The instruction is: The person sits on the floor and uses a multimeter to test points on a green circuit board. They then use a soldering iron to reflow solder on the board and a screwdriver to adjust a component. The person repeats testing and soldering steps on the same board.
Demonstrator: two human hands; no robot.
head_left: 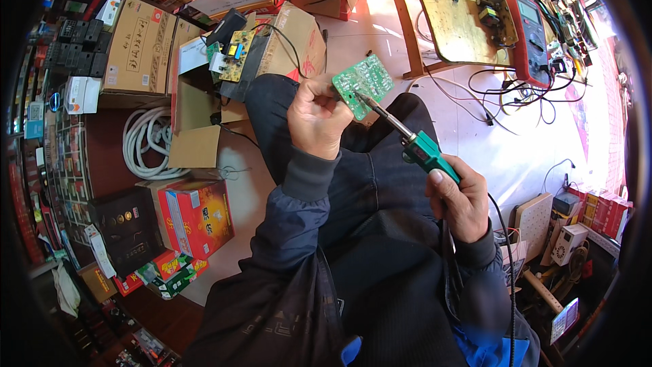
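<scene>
Between the thumb and fingers of my left hand (316, 112) is a green circuit board (372, 80), held by its near left corner above my knees. Its solder side faces up, with silvery joints scattered across it. My right hand (462, 200) is closed round the green handle of a soldering iron (428, 151). The iron's metal tip reaches up and left to the board's lower part, touching it or just above it; I cannot tell which. A black cord runs down from the handle past my right forearm.
A wooden stool (468, 27) at the upper right bears small components. Beside it lies a red multimeter (530, 37) among tangled leads. Another circuit board (236, 56) rests on a cardboard box (288, 44) at upper left. A coiled white hose (146, 141) and red boxes (197, 221) are at left.
</scene>
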